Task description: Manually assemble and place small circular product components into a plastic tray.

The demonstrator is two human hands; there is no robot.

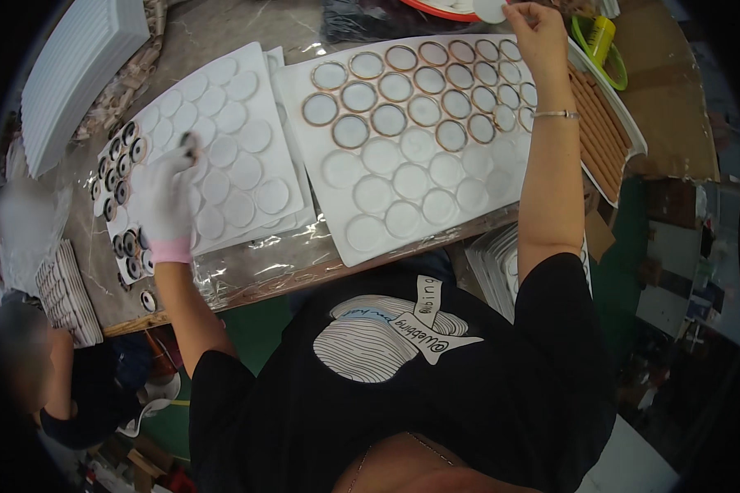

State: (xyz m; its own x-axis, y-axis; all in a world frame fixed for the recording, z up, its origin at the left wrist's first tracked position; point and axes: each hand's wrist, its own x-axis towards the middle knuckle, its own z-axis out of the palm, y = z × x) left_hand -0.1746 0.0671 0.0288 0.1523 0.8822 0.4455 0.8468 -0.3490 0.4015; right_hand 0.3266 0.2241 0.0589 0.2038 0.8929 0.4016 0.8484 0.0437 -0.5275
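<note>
My left hand [164, 201], in a white glove with a pink cuff, is over the left white tray [279, 135] of round recesses. It pinches a small dark round piece [189, 146], blurred by motion. Black ring-shaped pieces with pale centres [122, 168] crowd that tray's left side. My bare right hand [541, 37] is at the far right edge of the table, its fingertips closed on a whitish round disc [491, 9]. Between my arms lies a second white tray [337, 234]; thin copper-coloured rings [358, 97] sit in its far rows, and its near recesses hold no rings.
A stack of white trays [78, 78] stands at the far left. Beyond my right arm are brown rods [604, 135] in a white tray, a yellow bottle [602, 39] in a green ring and a red-rimmed container [440, 10]. Another person [37, 370] is at the left.
</note>
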